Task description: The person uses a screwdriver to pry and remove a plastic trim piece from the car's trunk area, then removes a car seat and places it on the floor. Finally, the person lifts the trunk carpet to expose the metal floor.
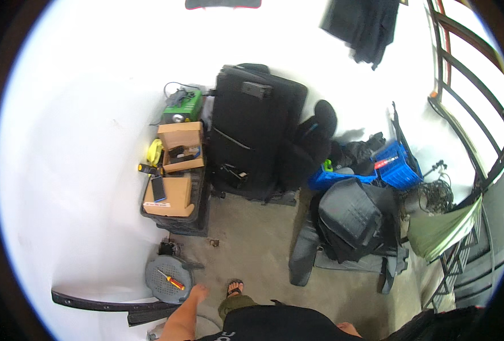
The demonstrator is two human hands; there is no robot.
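Your left hand hangs at about seven o'clock in the view, forearm rising from the lower edge and slanting up toward one o'clock. The fingers look loosely curled and hold nothing, though the hand is too small to read finely. Your right hand barely shows at the lower edge near five o'clock, and I cannot tell whether it is open or closed.

Nearest your left hand, at its nine o'clock, lies a screwdriver on a round grey cable reel. Its long axis runs from ten o'clock to four o'clock, the thin metal shaft at the upper left, the handle toward your hand. The handle is red with a yellow band. Your sandalled foot stands just beside the hand, at its three o'clock, on the concrete floor.
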